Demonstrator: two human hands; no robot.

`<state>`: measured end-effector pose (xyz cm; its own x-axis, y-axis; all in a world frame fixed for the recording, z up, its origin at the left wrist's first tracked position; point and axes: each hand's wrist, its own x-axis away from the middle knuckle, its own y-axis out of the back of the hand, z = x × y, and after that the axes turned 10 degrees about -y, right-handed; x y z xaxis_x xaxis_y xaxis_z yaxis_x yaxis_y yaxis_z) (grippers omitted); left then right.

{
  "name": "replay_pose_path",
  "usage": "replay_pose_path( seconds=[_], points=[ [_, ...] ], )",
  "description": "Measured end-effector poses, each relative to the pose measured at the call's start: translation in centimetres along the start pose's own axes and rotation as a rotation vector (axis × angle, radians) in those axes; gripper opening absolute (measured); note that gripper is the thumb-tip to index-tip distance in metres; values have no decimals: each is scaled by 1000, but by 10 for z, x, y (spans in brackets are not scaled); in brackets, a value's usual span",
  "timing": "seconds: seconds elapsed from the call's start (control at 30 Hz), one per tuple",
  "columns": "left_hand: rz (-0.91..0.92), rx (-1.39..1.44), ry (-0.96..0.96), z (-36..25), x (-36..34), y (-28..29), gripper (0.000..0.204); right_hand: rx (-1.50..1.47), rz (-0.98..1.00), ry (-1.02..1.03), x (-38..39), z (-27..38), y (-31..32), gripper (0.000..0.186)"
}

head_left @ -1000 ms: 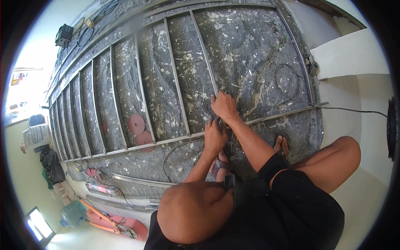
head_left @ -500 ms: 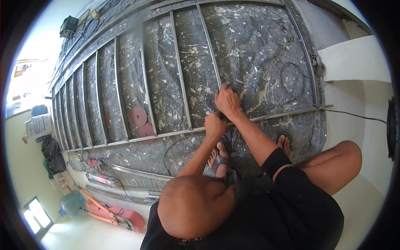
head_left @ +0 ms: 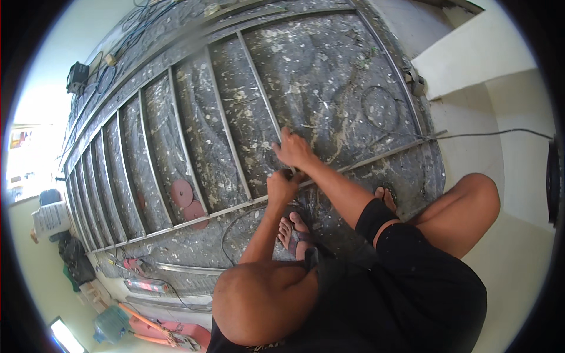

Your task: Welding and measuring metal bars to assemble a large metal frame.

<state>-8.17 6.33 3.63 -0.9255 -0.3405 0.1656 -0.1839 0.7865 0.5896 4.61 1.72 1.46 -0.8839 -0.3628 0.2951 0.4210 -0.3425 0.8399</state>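
Note:
A metal frame of thin bars lies flat on the floor, with a long near rail (head_left: 226, 209) and several crossbars. My right hand (head_left: 295, 150) is at the near end of one crossbar (head_left: 259, 86), its fingers curled over the bar and its thumb toward the rail. Just below it my left hand (head_left: 282, 187) is closed in a fist where that crossbar meets the rail. Something dark shows at the top of this fist; its kind is hidden by the fingers. My bare knees and sandalled foot (head_left: 294, 232) are close by.
Two reddish round discs (head_left: 182, 193) lie between crossbars. A black cable (head_left: 494, 133) runs across the right end of the frame. Loose metal strips (head_left: 191, 269), a bolt cutter with orange handles (head_left: 144, 317) and a water jug (head_left: 112, 323) are at the lower left.
The whole view has shifted, so the frame and both hands appear farther left and slightly lower. Both hands stay at the same joint; the right fingers look a little more spread.

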Motion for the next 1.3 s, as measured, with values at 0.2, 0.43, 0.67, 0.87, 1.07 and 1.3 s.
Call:
replay_pose_path(
  seconds=[0.2,0.43,0.67,0.87,1.07,1.3],
  points=[
    [-15,-201,133,6,-2,-12,44,-72,341,29,-4,-15,38,60],
    [-125,-176,58,-3,2,-28,40,-107,207,55,21,-18,18,42],
    [-153,-182,57,2,3,-26,41,-31,171,-35,18,5,22,48],
    [-90,-235,103,-3,5,-26,40,-29,5,-39,-67,45,36,54],
    [-131,-187,44,0,8,-29,40,-1,-5,79,-109,45,13,46],
    [-138,-159,62,6,9,-26,36,-28,-73,116,-106,53,-2,39]
  ],
)
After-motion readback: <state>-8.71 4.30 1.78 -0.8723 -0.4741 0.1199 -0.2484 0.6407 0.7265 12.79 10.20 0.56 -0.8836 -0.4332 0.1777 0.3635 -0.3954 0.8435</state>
